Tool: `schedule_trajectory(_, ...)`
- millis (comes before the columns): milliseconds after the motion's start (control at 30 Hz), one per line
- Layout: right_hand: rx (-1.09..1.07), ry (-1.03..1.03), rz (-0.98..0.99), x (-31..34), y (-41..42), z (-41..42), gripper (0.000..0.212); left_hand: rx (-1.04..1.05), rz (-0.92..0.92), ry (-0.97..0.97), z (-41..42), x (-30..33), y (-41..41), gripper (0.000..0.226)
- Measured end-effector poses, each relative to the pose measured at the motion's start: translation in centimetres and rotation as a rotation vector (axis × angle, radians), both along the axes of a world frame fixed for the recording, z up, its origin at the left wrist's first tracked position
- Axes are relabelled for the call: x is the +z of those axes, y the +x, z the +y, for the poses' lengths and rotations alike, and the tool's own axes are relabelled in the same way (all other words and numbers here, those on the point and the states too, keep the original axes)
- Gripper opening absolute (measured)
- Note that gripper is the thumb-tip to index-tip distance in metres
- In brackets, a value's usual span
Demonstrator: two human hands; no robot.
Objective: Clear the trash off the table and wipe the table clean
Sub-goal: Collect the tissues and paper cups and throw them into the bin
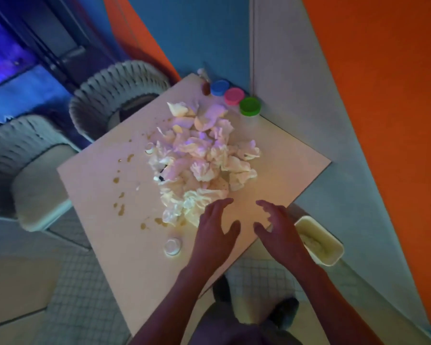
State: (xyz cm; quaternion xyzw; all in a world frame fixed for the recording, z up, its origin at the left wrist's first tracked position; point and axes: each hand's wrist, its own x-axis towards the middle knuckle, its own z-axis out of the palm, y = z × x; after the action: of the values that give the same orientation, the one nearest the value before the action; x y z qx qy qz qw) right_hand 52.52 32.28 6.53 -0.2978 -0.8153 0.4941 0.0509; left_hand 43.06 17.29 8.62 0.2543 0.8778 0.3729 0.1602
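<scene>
A heap of crumpled white napkins [199,158] covers the middle of the square pale table [291,155]. Brown sauce spots [121,209] dot the table's left side. A small clear cup [172,246] sits near the front edge, and another small cup [149,148] peeks from the heap's left side. My left hand [215,229] hovers open just in front of the heap, fingers near the closest napkins. My right hand [276,230] hovers beside it over bare table, fingers loosely bent, holding nothing.
A white bin [334,255] with crumpled paper inside stands on the floor at the table's right. Jars with blue [219,87], pink [234,96] and green [249,106] lids line the far corner. Two wicker chairs [115,95] stand to the left. An orange wall is on the right.
</scene>
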Motion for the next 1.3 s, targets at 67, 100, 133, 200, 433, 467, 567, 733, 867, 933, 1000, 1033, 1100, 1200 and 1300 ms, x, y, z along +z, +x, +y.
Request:
schedule_trajectory(67,0.059,0.051,-0.031,-0.2,-2.3,-1.6,0.056,0.095,0.050,-0.023,-2.2,-0.5,-2.3,0.053)
schedule_trajectory(100,0.085,0.086,-0.041,-0.4,-3.5,-2.5,0.058,0.142,0.083,-0.049,-3.4,-0.8,-3.5,0.053)
schedule_trajectory(133,0.113,0.117,-0.055,-0.5,-5.0,-3.5,0.059,0.179,0.117,-0.076,-4.4,-1.3,-5.0,0.054)
schedule_trajectory(200,0.153,0.162,-0.093,-0.8,-7.2,-5.0,0.061,0.219,0.156,-0.140,-5.8,-2.2,-7.3,0.058)
schedule_trajectory(433,0.233,0.264,-0.236,-3.0,-13.6,-8.2,0.075,0.186,0.090,-0.282,-6.3,-5.4,-14.8,0.076)
schedule_trajectory(467,0.236,0.277,-0.262,-3.4,-14.3,-8.5,0.077,0.172,0.067,-0.292,-6.2,-6.0,-15.6,0.076)
schedule_trajectory(567,0.253,0.315,-0.332,-4.8,-15.7,-9.5,0.086,0.152,0.015,-0.289,-5.9,-7.5,-17.0,0.069)
schedule_trajectory(733,0.242,0.436,-0.428,-6.6,-16.9,-11.2,0.094,0.182,0.035,-0.180,-6.4,-8.6,-18.3,0.050)
schedule_trajectory(867,0.215,0.470,-0.416,-7.3,-17.1,-11.4,0.092,0.226,0.005,-0.057,-7.3,-7.8,-19.2,0.047)
schedule_trajectory(933,0.208,0.459,-0.404,-7.4,-17.1,-11.2,0.090,0.238,-0.037,-0.018,-7.9,-7.2,-19.5,0.053)
schedule_trajectory(1000,0.199,0.442,-0.374,-7.2,-17.1,-11.1,0.084,0.259,-0.071,0.005,-8.5,-6.6,-19.9,0.061)
schedule_trajectory(1033,0.192,0.423,-0.358,-7.1,-17.1,-11.0,0.081,0.273,-0.087,0.015,-8.8,-6.2,-20.1,0.063)
schedule_trajectory(1100,0.180,0.389,-0.334,-6.9,-17.1,-10.7,0.075,0.296,-0.096,0.031,-9.2,-5.5,-20.3,0.059)
schedule_trajectory(1200,0.156,0.372,-0.320,-6.8,-17.1,-10.3,0.064,0.335,-0.097,0.055,-10.0,-5.0,-20.2,0.046)
schedule_trajectory(1300,0.145,0.377,-0.326,-6.5,-16.9,-9.9,0.058,0.405,-0.141,0.131,-10.6,-4.7,-19.8,0.039)
